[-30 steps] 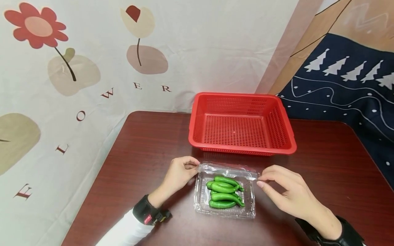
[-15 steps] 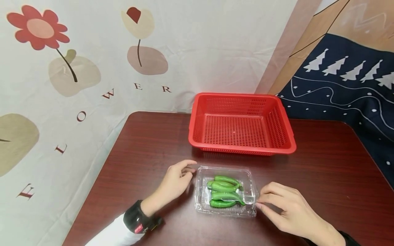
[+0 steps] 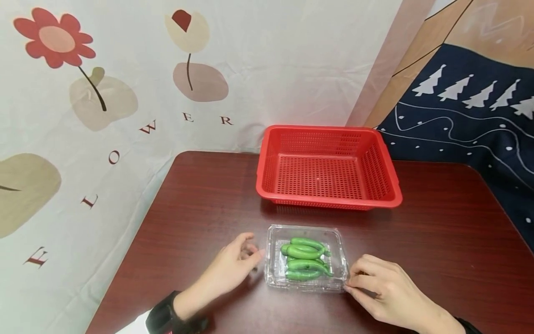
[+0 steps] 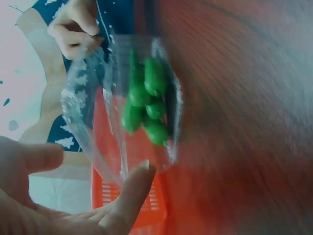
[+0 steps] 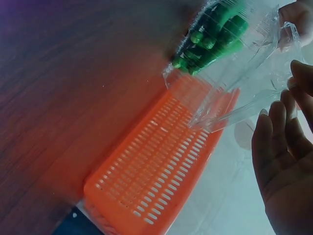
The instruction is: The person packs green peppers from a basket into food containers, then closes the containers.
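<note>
Several green peppers (image 3: 306,251) lie inside a clear plastic box (image 3: 270,260) on the table. The box's clear lid (image 4: 80,117) stands partly raised at an angle over them in the left wrist view. My right hand (image 3: 385,290) pinches the lid's edge near the front right corner between thumb and fingers. Just left of the box is my left hand (image 3: 233,264), fingers loosely bent and holding nothing. Its thumb comes close to the box's left side; whether it touches I cannot tell. In the right wrist view, the right hand (image 5: 288,147) has the lid at its fingertips.
A red perforated plastic basket (image 3: 329,202) stands behind the box, with no things seen in it. Both rest on a dark red-brown wooden table (image 3: 200,199). A printed cloth (image 3: 283,60) hangs along the table's back and left.
The lid has swung from the far side towards the front over the peppers. My left hand has let go of it and drawn back to the front left; my right hand has moved nearer with it.
</note>
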Action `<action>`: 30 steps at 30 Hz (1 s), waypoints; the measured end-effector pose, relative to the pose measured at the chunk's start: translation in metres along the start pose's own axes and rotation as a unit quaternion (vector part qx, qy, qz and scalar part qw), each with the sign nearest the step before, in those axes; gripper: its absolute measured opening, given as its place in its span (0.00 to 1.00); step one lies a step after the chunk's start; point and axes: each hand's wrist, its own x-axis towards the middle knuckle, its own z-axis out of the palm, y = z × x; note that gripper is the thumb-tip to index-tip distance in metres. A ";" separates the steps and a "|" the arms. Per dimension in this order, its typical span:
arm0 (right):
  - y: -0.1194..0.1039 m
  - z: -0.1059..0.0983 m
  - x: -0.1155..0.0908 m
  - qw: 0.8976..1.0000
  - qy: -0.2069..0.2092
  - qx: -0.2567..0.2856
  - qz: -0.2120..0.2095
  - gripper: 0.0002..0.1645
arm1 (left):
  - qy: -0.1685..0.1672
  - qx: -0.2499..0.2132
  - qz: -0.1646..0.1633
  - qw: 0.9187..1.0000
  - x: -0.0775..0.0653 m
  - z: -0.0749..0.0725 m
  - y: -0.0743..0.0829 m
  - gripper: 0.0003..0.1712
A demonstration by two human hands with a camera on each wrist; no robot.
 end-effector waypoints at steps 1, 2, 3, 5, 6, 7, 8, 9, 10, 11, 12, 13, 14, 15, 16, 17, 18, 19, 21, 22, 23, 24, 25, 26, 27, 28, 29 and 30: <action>0.000 0.000 -0.001 1.000 -0.003 -0.003 0.002 0.13 | -0.024 -0.022 -0.007 0.999 -0.002 0.000 0.001 0.38; -0.001 0.000 -0.002 1.000 -0.006 -0.006 0.004 0.13 | -0.047 -0.048 -0.018 0.998 -0.003 0.001 0.001 0.37; -0.001 0.000 -0.003 1.000 -0.009 -0.008 0.005 0.13 | -0.069 -0.079 -0.030 0.994 -0.004 0.002 0.001 0.37; -0.001 0.001 -0.004 1.000 -0.013 -0.012 0.007 0.13 | -0.103 -0.133 -0.053 0.984 -0.006 0.003 0.000 0.34; -0.001 0.001 -0.005 1.000 -0.014 -0.013 0.007 0.13 | -0.115 -0.155 -0.064 0.979 -0.006 0.004 -0.001 0.33; -0.001 0.002 -0.006 1.000 -0.015 -0.016 0.007 0.13 | -0.123 -0.170 -0.073 0.975 -0.007 0.005 -0.001 0.32; 0.000 0.002 -0.006 1.000 -0.017 -0.018 0.007 0.13 | -0.130 -0.185 -0.082 0.971 -0.007 0.006 -0.002 0.33; 0.000 0.003 -0.007 1.000 -0.018 -0.020 0.007 0.13 | -0.135 -0.198 -0.086 0.967 -0.007 0.007 -0.003 0.32; 0.000 0.003 -0.007 1.000 -0.020 -0.023 0.006 0.13 | -0.138 -0.208 -0.088 0.964 -0.007 0.008 -0.003 0.32; 0.000 0.004 -0.008 0.999 -0.022 -0.026 0.006 0.13 | -0.139 -0.218 -0.089 0.962 -0.007 0.010 -0.004 0.32; 0.001 0.004 -0.009 0.999 -0.023 -0.029 0.007 0.13 | -0.141 -0.225 -0.089 0.960 -0.007 0.011 -0.005 0.32; 0.001 0.005 -0.009 0.999 -0.024 -0.031 0.008 0.13 | -0.141 -0.230 -0.088 0.959 -0.007 0.012 -0.006 0.32; 0.001 0.005 -0.010 0.999 -0.026 -0.034 0.011 0.13 | -0.141 -0.235 -0.088 0.958 -0.007 0.012 -0.006 0.32; 0.001 0.006 -0.011 0.999 -0.029 -0.038 0.014 0.14 | -0.139 -0.239 -0.087 0.957 -0.006 0.013 -0.007 0.32; 0.001 0.006 -0.012 0.999 -0.032 -0.040 0.018 0.14 | -0.138 -0.242 -0.087 0.957 -0.006 0.014 -0.008 0.32; 0.001 0.006 -0.013 0.998 -0.036 -0.041 0.023 0.14 | -0.135 -0.245 -0.087 0.956 -0.006 0.014 -0.009 0.32; 0.001 0.006 -0.014 0.998 -0.041 -0.042 0.030 0.14 | -0.134 -0.247 -0.087 0.956 -0.005 0.014 -0.010 0.32; 0.000 0.006 -0.015 0.997 -0.045 -0.042 0.040 0.13 | -0.133 -0.248 -0.087 0.956 -0.005 0.015 -0.011 0.32; -0.001 0.004 -0.017 0.996 -0.050 -0.035 0.063 0.12 | -0.131 -0.250 -0.087 0.955 -0.004 0.016 -0.012 0.31; -0.002 0.002 -0.018 0.995 -0.049 -0.033 0.077 0.09 | -0.131 -0.251 -0.087 0.955 -0.004 0.016 -0.013 0.31; -0.003 0.000 -0.018 0.994 -0.047 -0.030 0.098 0.06 | -0.130 -0.251 -0.087 0.955 -0.003 0.016 -0.013 0.31; -0.004 -0.002 -0.019 0.991 -0.042 -0.023 0.122 0.02 | -0.130 -0.251 -0.087 0.955 -0.003 0.016 -0.014 0.30; -0.006 -0.004 -0.019 0.988 -0.034 -0.014 0.150 0.03 | -0.129 -0.252 -0.087 0.955 -0.003 0.016 -0.014 0.30; -0.007 -0.006 -0.018 0.982 -0.027 -0.006 0.184 0.08 | -0.129 -0.253 -0.087 0.955 -0.003 0.016 -0.014 0.29; -0.009 -0.008 -0.018 0.974 -0.021 -0.001 0.225 0.13 | -0.129 -0.253 -0.088 0.955 -0.003 0.016 -0.014 0.29; -0.011 -0.010 -0.017 0.963 -0.018 0.005 0.268 0.16 | -0.129 -0.253 -0.087 0.955 -0.003 0.016 -0.014 0.29; -0.013 -0.011 -0.016 0.949 -0.018 0.017 0.316 0.17 | -0.129 -0.254 -0.088 0.954 -0.003 0.016 -0.014 0.28; -0.014 -0.013 -0.016 0.932 -0.020 0.032 0.361 0.17 | -0.128 -0.255 -0.088 0.954 -0.003 0.016 -0.014 0.28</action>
